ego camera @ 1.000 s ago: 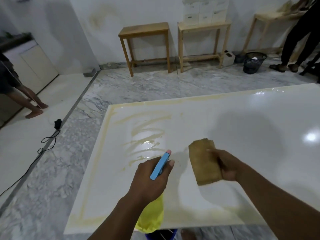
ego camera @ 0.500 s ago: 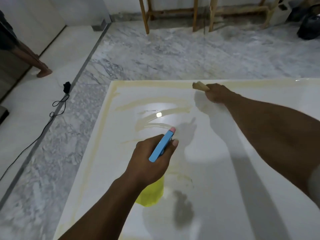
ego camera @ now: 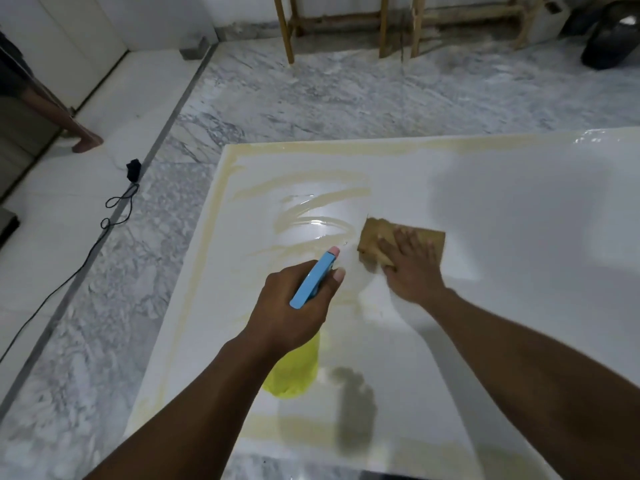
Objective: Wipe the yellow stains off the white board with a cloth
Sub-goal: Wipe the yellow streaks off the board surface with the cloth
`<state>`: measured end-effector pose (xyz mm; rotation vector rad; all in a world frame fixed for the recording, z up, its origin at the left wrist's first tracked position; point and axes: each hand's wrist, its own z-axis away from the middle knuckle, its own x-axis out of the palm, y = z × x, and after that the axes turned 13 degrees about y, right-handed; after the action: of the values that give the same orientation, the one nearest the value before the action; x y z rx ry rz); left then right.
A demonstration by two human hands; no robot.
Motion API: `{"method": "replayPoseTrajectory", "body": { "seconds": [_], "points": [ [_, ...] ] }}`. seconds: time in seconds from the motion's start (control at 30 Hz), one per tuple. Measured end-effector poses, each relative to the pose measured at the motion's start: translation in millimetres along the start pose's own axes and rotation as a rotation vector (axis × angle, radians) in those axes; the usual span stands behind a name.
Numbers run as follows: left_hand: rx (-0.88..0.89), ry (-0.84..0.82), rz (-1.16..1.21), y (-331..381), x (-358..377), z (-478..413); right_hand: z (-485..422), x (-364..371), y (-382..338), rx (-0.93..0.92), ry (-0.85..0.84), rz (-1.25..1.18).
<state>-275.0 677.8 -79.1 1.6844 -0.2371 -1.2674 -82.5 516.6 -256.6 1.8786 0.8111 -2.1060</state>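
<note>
Cloth (ego camera: 375, 235), brown and folded flat, lies on the white board (ego camera: 519, 271), left of the board's centre, touching the right end of the yellow stains (ego camera: 311, 221). Right hand (ego camera: 412, 268) is on top of the cloth, palm down, fingers straight and spread, pressing it onto the board and not curled round it. The cloth's left corner and far edge stick out past the fingers.

Left hand (ego camera: 294, 306) is nearer the board's near edge than the cloth and just left of it, apart from the right hand. It is clenched round a spray bottle (ego camera: 294, 374): blue head poking out between the fingers, pink tip aimed at the stains, yellow body hanging under the fist over the board.

The stains are smeared streaks just left of the cloth, plus a yellow band along the board's far and left edges and a faint one by its near edge. The board's right part looks white and glossy.

Marble floor (ego camera: 311, 98) lies beyond the board's far and left edges. A black cable (ego camera: 114, 216) lies left of the board. Wooden legs (ego camera: 287, 29) stand beyond the far edge, with a dark bin (ego camera: 609, 36) to their right. A bare leg (ego camera: 69, 123) of another person is far left of the board.
</note>
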Motion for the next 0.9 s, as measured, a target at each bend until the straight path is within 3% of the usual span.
{"method": "replayPoseTrajectory", "body": {
  "seconds": [0.23,0.4,0.5,0.57,0.67,0.77,0.9],
  "points": [
    [0.083,-0.03,0.014,-17.2,-48.2,116.4,205.3,15.3,-59.7,-0.014,-0.003,-0.039],
    [0.009,-0.046,0.037,-35.4,-87.3,183.8,273.5,5.2,-90.6,0.007,-0.148,-0.098],
    [0.01,-0.042,0.052,-37.1,-106.8,200.5,274.4,-32.9,-99.6,0.142,-0.216,-0.278],
    [0.038,-0.031,0.038,-35.5,-113.0,200.0,265.3,-68.5,-100.5,0.385,-0.224,-0.658],
    [0.072,-0.029,0.032,-28.4,-113.9,187.4,245.2,-100.5,-82.7,0.746,-0.385,-1.266],
    [0.071,-0.039,0.049,-20.3,-106.6,159.4,212.1,-105.8,-66.6,0.825,-0.472,-1.386],
    [0.058,-0.027,0.045,-12.0,-89.7,99.6,119.3,-109.9,-56.1,0.788,-0.503,-1.298]
  ]
}}
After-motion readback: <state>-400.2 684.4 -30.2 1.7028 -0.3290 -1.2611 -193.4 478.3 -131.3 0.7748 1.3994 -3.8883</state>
